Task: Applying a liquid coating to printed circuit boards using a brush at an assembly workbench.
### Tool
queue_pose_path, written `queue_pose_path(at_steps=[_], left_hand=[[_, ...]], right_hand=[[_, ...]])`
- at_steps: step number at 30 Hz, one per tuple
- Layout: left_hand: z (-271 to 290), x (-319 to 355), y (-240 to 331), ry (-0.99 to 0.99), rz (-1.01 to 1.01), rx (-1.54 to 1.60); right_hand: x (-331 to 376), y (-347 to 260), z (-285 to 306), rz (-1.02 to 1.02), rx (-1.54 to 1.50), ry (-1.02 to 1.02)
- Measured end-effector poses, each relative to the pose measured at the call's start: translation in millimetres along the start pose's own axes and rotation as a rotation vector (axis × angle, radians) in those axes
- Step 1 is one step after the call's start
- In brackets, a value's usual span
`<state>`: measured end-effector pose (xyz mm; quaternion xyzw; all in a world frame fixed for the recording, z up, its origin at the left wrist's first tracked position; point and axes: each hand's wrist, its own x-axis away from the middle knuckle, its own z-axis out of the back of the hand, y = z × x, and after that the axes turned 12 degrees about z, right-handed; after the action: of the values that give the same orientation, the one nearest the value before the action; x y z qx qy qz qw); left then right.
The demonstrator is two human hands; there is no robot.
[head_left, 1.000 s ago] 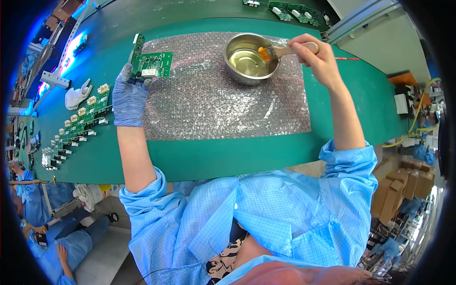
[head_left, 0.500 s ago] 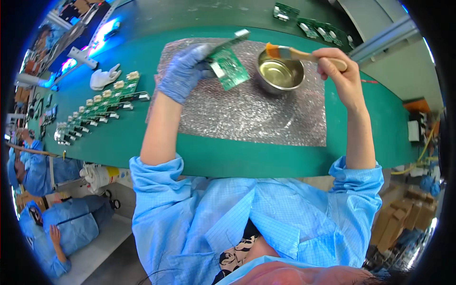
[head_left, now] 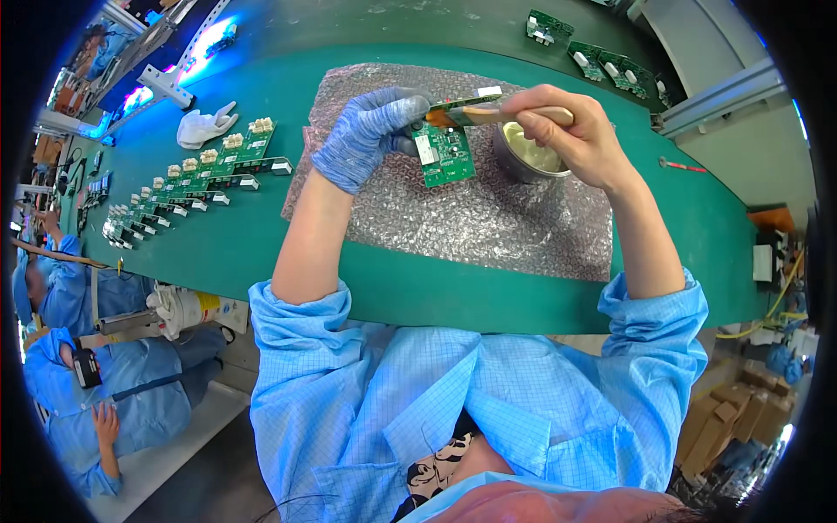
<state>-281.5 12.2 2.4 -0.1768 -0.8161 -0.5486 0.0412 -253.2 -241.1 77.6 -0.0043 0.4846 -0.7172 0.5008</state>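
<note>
My left hand (head_left: 370, 139), in a bluish-grey glove, is closed on the edge of a green circuit board (head_left: 449, 161) with white parts, held up above the bubble wrap. In my bare right hand (head_left: 571, 135) is a flat brush (head_left: 488, 114) with a wooden handle. Its orange bristles lie against the upper part of the board, next to my left fingertips; the exact contact is partly hidden. Behind and below my right hand stands a round metal bowl (head_left: 529, 157) with pale yellowish liquid, its right side covered by the hand.
Bubble wrap (head_left: 488, 227) covers the middle of the green table (head_left: 418, 296). At left stand several circuit boards (head_left: 187, 187) in a slanting row beside a white glove (head_left: 206, 127). More boards (head_left: 602, 65) lie at the back right. A red-handled tool (head_left: 683, 165) rests at right. Co-workers (head_left: 131, 392) are at left.
The brush has moved left from above the bowl to the board, with my right hand following. My left hand has shifted slightly right, and the board has turned a little.
</note>
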Motion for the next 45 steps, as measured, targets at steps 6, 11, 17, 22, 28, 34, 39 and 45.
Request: queue_pose_path(at_steps=[6,11,17,22,28,34,39,45], left_hand=[[-4,3,-2,0.093,-0.039,-0.04],[-2,-1,-1,0.143,-0.097,-0.003],[-4,1,1,0.184,-0.105,-0.056],[-10,3,1,0.187,-0.103,-0.088],[-5,3,-1,0.164,-0.117,-0.04],[-4,0,0,0.195,-0.112,-0.066],[-8,1,-1,0.16,-0.11,-0.109],[-7,2,1,0.205,-0.124,-0.087]], right_hand=[[8,-1,-13,-0.11,0.032,0.117],[33,-9,-27,-0.129,0.015,0.19],[34,-13,-25,-0.079,0.014,0.275],[8,-3,-37,0.044,0.113,0.267],[8,1,-46,0.001,0.143,0.154],[25,-9,-29,-0.064,0.083,0.158],[18,2,-26,-0.093,-0.006,0.373],[33,2,-33,-0.147,-0.039,0.265]])
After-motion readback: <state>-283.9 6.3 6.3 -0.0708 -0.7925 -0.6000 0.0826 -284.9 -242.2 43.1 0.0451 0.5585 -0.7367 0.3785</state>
